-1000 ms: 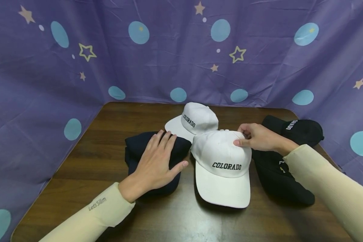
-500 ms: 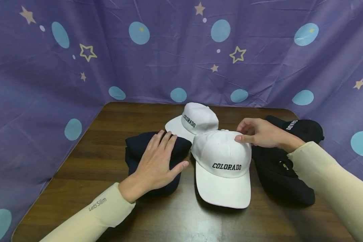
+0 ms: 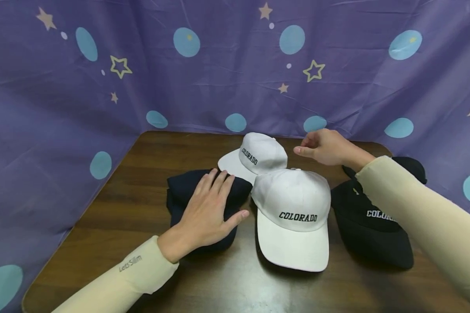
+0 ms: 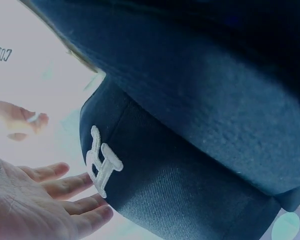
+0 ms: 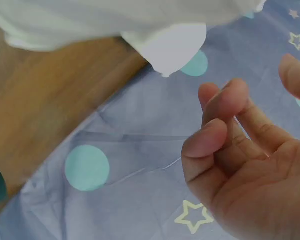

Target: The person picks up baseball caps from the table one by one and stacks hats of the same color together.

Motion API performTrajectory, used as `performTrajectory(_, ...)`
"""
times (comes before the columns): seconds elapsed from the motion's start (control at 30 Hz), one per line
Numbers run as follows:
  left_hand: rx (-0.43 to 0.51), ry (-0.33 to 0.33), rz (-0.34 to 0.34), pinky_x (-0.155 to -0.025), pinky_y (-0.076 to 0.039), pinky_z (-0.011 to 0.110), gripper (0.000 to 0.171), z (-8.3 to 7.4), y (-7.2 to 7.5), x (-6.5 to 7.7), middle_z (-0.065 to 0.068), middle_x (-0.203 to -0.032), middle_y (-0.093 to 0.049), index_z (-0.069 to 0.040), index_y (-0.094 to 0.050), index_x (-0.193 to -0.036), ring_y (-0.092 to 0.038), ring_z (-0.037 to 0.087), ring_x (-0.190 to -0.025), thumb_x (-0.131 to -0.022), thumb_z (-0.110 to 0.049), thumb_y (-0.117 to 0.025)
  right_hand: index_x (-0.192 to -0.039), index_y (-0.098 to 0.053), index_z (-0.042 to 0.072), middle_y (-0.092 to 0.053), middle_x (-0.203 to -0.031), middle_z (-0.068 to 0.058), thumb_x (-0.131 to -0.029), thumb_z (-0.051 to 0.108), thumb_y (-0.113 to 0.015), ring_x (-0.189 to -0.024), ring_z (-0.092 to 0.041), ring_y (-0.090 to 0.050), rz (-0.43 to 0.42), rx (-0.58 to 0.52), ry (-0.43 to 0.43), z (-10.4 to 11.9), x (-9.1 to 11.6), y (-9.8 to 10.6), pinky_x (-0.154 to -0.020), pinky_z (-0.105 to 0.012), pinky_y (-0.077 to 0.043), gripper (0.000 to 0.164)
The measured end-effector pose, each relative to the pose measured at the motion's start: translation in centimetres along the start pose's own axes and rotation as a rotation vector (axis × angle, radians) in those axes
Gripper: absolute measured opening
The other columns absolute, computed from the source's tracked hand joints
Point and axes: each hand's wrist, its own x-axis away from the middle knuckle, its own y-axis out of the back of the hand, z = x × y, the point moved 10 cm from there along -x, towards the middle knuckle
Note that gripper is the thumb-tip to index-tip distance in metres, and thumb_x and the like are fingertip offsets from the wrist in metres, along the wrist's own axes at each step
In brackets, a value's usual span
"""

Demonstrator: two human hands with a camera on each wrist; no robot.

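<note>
My left hand [image 3: 203,213] lies with straight fingers on a folded-looking navy cap [image 3: 180,189]. In the left wrist view its fingertips meet the crown of the navy cap [image 4: 165,175], beside a raised white embroidered letter [image 4: 104,162]. My right hand [image 3: 329,147] is raised behind a white cap [image 3: 297,243] lettered COLORADO, apart from it. Its fingers bend loosely around nothing, as the right hand [image 5: 250,155] in the right wrist view shows. A second white COLORADO cap [image 3: 264,150] sits farther back, brim pointing left.
To the right lies a black cap [image 3: 370,234] with white lettering, partly covered by the right sleeve [image 3: 411,204]. Behind it is another black cap [image 3: 411,168]. All rest on a brown wooden table [image 3: 113,195], enclosed by a purple curtain [image 3: 227,78] with stars and blue dots.
My right hand has let go of the front white cap's crown and moved up and back. My left hand stays on the navy cap. The view has shifted slightly.
</note>
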Motion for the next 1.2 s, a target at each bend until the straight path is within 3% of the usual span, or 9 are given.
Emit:
performTrajectory(0.2, -0.005, -0.011, -0.014, -0.126, -0.011, 0.053, 0.089, -0.2, 0.1, -0.1, 0.021, -0.161, -0.035, -0.001, -0.039, -0.156, -0.021, 0.041, -0.153, -0.097, -0.067, -0.051, -0.113, -0.076, 0.004, -0.075, -0.104, -0.012, -0.100, 0.045, -0.064, -0.099, -0.032, -0.067, -0.015, 0.050, 0.034, 2.2, -3.7, 0.9, -0.086, -0.050, -0.053, 0.044)
performTrajectory(0.4, -0.007, -0.011, -0.013, -0.126, -0.011, 0.052, 0.090, -0.4, 0.1, -0.2, 0.021, -0.162, -0.035, -0.002, -0.039, -0.156, -0.020, 0.040, -0.153, -0.097, -0.068, -0.050, -0.130, -0.068, 0.001, -0.068, -0.129, -0.019, -0.101, 0.051, -0.061, -0.124, -0.038, -0.058, 0.023, 0.047, -0.046, 2.2, -6.9, 1.1, -0.101, -0.053, -0.049, 0.058)
performTrajectory(0.57, -0.002, -0.004, -0.003, -0.126, -0.009, 0.051, 0.089, -0.4, 0.1, -0.2, 0.020, -0.163, -0.033, -0.003, -0.037, -0.157, -0.017, 0.039, -0.155, -0.097, -0.068, -0.050, -0.125, -0.070, 0.002, -0.073, -0.108, -0.017, -0.100, 0.053, -0.060, -0.105, -0.035, -0.066, 0.059, 0.010, -0.111, 0.4, -8.5, -0.2, -0.090, -0.048, -0.053, 0.057)
performTrajectory(0.67, -0.003, -0.009, -0.008, -0.126, -0.009, 0.051, 0.089, -0.4, 0.2, -0.2, 0.020, -0.163, -0.033, -0.003, -0.038, -0.156, -0.019, 0.039, -0.154, -0.097, -0.068, -0.050, -0.127, -0.069, 0.003, -0.070, -0.102, -0.016, -0.100, 0.051, -0.061, -0.084, -0.030, -0.068, 0.103, -0.078, -0.160, -1.2, -8.9, -1.6, -0.083, -0.044, -0.053, 0.056)
performTrajectory(0.77, 0.000, -0.009, -0.013, -0.126, -0.009, 0.051, 0.089, -0.4, 0.2, -0.2, 0.021, -0.162, -0.035, -0.002, -0.039, -0.156, -0.019, 0.040, -0.154, -0.097, -0.067, -0.051, -0.135, -0.063, -0.001, -0.066, -0.116, -0.019, -0.102, 0.046, -0.061, -0.079, -0.028, -0.069, 0.178, -0.182, -0.188, -2.6, -9.1, -3.4, -0.084, -0.042, -0.056, 0.058)
performTrajectory(0.9, 0.007, -0.012, -0.001, -0.126, -0.008, 0.050, 0.089, -0.5, -0.1, -0.2, 0.021, -0.162, -0.034, -0.002, -0.037, -0.157, -0.017, 0.039, -0.154, -0.097, -0.067, -0.051, -0.142, -0.053, -0.008, -0.059, -0.129, -0.028, -0.105, 0.040, -0.058, -0.091, -0.032, -0.071, 0.312, -0.281, -0.174, -3.6, -9.1, -5.9, -0.084, -0.042, -0.059, 0.060)
performTrajectory(1.03, 0.001, -0.007, 0.009, -0.126, -0.008, 0.050, 0.089, -0.4, -0.3, -0.1, 0.020, -0.163, -0.032, -0.003, -0.037, -0.157, -0.017, 0.039, -0.155, -0.097, -0.067, -0.051, -0.149, -0.037, -0.014, -0.054, -0.133, -0.031, -0.107, 0.030, -0.057, -0.106, -0.037, -0.068, 0.417, -0.439, -0.149, -3.6, -9.1, -7.7, -0.094, -0.046, -0.057, 0.064)
performTrajectory(1.2, 0.002, -0.003, 0.009, -0.126, -0.009, 0.051, 0.090, -0.2, -0.3, 0.1, 0.020, -0.163, -0.033, -0.002, -0.037, -0.157, -0.018, 0.039, -0.154, -0.097, -0.067, -0.051, -0.153, -0.016, -0.019, -0.042, -0.143, -0.031, -0.107, 0.018, -0.056, -0.103, -0.026, -0.066, 0.439, -0.662, -0.188, -3.3, -9.0, -8.4, -0.105, -0.047, -0.050, 0.071)
